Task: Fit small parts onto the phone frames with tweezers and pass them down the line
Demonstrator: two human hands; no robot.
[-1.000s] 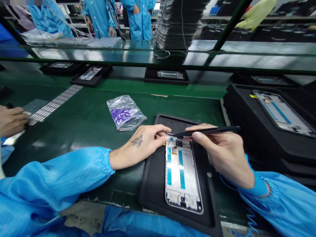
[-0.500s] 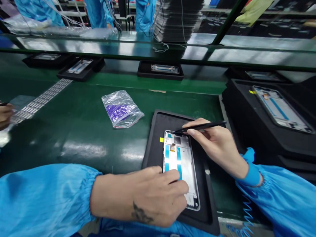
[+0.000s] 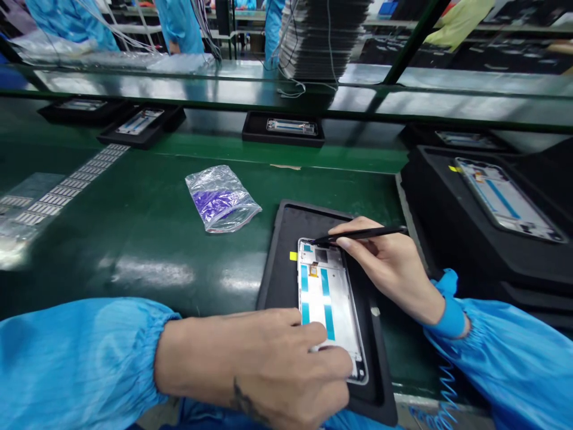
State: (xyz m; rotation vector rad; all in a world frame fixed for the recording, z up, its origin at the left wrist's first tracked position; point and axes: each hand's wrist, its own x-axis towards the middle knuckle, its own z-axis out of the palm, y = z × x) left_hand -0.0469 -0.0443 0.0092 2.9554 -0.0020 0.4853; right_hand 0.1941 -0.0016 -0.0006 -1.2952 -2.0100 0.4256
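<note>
A silver phone frame with blue strips and a small flex cable lies in a black foam tray. Pinched in my right hand are black tweezers, their tip at the frame's upper left end. My left hand is closed over the frame's lower part, fingers curled at its left edge; its fingertips are partly hidden. A yellow tab sticks out beside the frame's upper left side.
A zip bag with purple content lies left of the tray. Printed strips lie further left. Trays with frames stand along the back; stacked black trays hold another frame at right. People in blue clothing are beyond.
My left hand has shifted slightly right and down over the frame. The tweezers' tip stays at about the same spot. Another person's hand has gone from the left edge; the back trays sit slightly further left.
</note>
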